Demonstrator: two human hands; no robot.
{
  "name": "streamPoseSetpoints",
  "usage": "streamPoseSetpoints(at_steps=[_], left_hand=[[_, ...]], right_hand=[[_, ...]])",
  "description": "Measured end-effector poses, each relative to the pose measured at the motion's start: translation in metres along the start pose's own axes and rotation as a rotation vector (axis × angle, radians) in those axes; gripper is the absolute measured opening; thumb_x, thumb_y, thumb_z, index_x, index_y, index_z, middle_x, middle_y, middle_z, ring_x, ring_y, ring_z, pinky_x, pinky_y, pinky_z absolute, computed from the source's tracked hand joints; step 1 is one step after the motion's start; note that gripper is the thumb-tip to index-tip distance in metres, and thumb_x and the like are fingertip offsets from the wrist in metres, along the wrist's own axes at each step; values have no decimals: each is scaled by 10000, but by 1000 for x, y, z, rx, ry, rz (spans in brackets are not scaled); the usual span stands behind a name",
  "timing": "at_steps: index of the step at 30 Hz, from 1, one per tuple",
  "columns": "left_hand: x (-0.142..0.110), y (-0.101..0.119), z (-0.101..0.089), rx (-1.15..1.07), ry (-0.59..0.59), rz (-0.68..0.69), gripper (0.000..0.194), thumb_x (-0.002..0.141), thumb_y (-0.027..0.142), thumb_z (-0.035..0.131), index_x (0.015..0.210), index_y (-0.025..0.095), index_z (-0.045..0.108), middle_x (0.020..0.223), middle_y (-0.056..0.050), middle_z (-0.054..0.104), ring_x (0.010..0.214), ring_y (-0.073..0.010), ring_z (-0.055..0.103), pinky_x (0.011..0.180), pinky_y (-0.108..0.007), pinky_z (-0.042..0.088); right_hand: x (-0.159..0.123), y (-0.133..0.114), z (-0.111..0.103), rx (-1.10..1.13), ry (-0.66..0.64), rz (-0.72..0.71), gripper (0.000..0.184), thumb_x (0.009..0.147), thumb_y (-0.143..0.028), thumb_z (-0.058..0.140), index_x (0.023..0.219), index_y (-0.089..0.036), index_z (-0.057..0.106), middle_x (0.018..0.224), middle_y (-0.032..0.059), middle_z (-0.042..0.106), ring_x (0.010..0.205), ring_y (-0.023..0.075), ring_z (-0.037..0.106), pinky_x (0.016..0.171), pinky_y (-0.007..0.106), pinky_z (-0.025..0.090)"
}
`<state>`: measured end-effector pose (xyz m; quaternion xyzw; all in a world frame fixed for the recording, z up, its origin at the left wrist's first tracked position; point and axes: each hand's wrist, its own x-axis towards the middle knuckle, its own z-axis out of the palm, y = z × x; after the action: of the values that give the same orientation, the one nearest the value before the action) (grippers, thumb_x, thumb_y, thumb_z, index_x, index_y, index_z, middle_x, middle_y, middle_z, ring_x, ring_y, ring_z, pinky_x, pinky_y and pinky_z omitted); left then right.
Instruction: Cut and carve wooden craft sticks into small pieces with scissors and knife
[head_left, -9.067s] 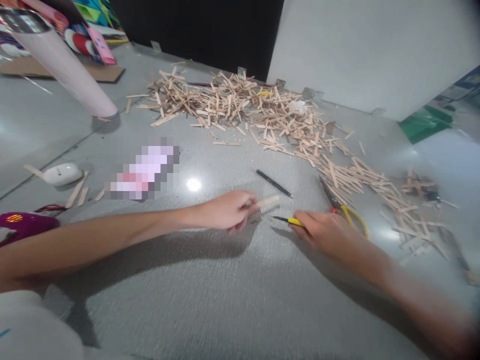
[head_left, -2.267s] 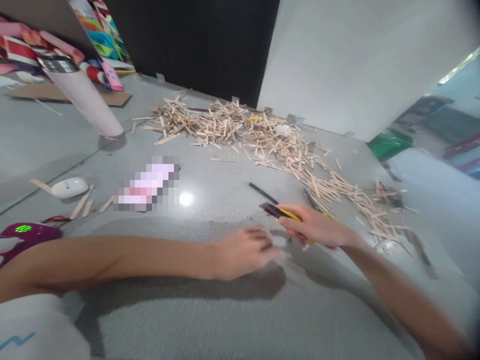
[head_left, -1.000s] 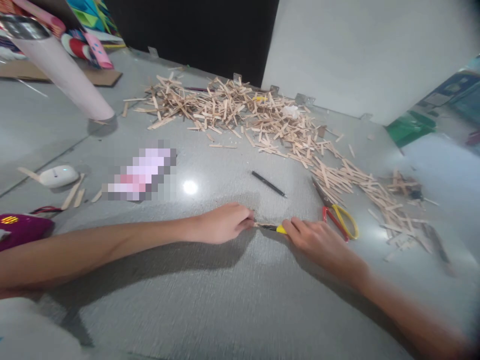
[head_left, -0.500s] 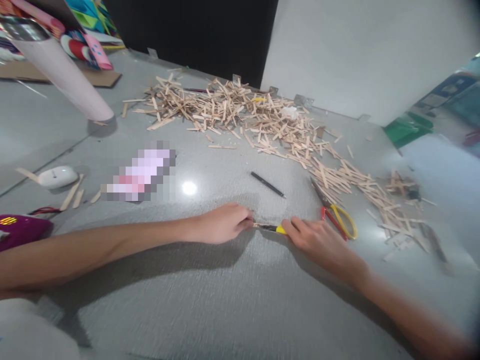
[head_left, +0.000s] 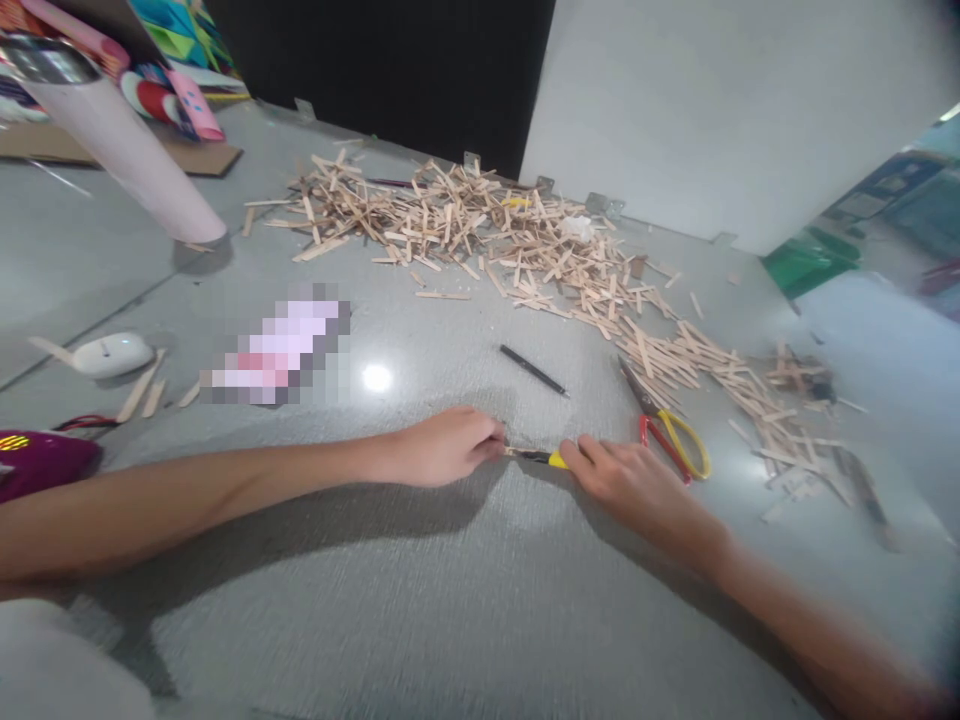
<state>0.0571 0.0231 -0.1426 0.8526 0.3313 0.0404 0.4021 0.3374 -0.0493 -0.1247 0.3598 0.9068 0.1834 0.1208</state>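
My left hand (head_left: 448, 450) is closed in a pinch on a small piece of wooden stick (head_left: 509, 451), most of it hidden by the fingers. Wrapped round the yellow handle of a utility knife (head_left: 557, 460) is my right hand (head_left: 613, 475). The knife's dark blade end points left and meets the stick just beyond my left fingertips. Just above the hands lies a black pen (head_left: 534, 370). Scissors (head_left: 686, 445) with red and yellow handles rest beside my right hand, their blades towards the wood pieces.
A long heap of wooden stick pieces (head_left: 450, 215) stretches across the back and down the right side. To the left are a pale bottle (head_left: 135, 150), a blurred-out pink phone-like item (head_left: 281, 345), a white mouse (head_left: 112, 355) and a purple object (head_left: 45, 462).
My right hand and the knife have edged very slightly left, with a small shift of the whole view. Both hands keep the same hold.
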Motion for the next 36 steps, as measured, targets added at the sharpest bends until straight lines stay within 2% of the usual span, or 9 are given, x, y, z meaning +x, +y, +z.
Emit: streamPoseSetpoints(at_steps=[10, 17, 27, 36], left_hand=[[3, -7, 5, -3, 30, 20, 320, 1080, 247, 492, 833, 178, 683, 687, -5, 614, 626, -154, 516, 663, -302, 324], [2, -7, 4, -4, 23, 22, 309, 1079, 241, 489, 872, 177, 710, 719, -19, 652, 654, -162, 558, 673, -302, 336], [3, -5, 3, -13, 21, 31, 338, 1078, 255, 485, 807, 178, 672, 670, -2, 595, 614, -149, 513, 649, -297, 316], [2, -6, 2, -25, 23, 29, 333, 1073, 267, 480, 804, 190, 660, 690, -10, 617, 631, -160, 536, 662, -304, 336]], right_hand=[[0, -2, -1, -163, 135, -43, 200, 1020, -1, 509, 1124, -132, 619, 766, 11, 614, 585, 200, 620, 569, 375, 202], [0, -2, -1, -137, 133, -20, 163, 1061, -31, 507, 1095, -146, 616, 765, 8, 597, 594, 194, 618, 574, 380, 198], [0, -2, -1, -104, 117, -33, 195, 1016, 7, 521, 1109, -134, 617, 778, 14, 609, 598, 209, 642, 560, 375, 215], [-2, -2, 0, -120, 123, -36, 190, 1016, 3, 539, 1132, -120, 626, 778, 19, 620, 601, 204, 634, 563, 371, 223]])
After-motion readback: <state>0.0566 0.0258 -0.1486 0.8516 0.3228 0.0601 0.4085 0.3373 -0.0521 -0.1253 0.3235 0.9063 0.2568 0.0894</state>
